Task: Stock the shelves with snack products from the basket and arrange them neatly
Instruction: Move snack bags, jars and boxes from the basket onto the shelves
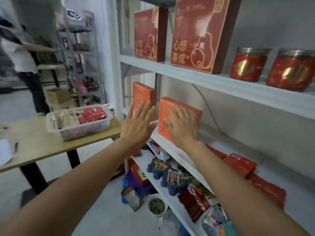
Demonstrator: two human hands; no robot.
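While the right grip (182,126) presses flat on the box (167,103) on the shelf (170,154), the left grip (136,123) hovers spread beside it, holding nothing; the basket (85,130) sits on the counter (42,147)
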